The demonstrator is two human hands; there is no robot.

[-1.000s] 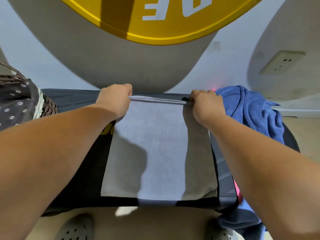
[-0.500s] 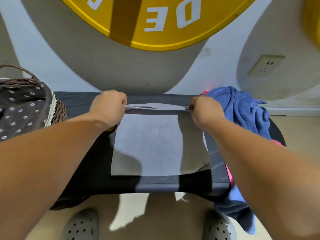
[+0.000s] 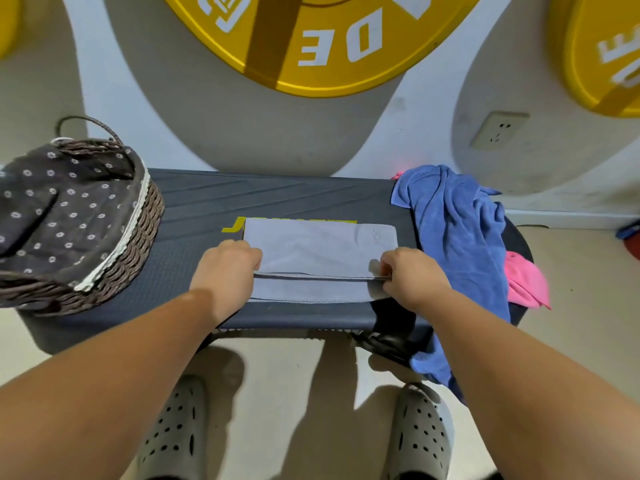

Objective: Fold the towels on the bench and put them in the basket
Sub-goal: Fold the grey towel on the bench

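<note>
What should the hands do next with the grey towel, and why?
Probably pull the held edge a little nearer and lay it flat: the left hand and right hand pinch the top layer of the grey towel, and that layer stops short of the bottom edge.

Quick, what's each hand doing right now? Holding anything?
Left hand: closed, gripping the left end of the gray towel at its folded-over edge.
Right hand: closed, pinching the right end of that same edge.
</note>
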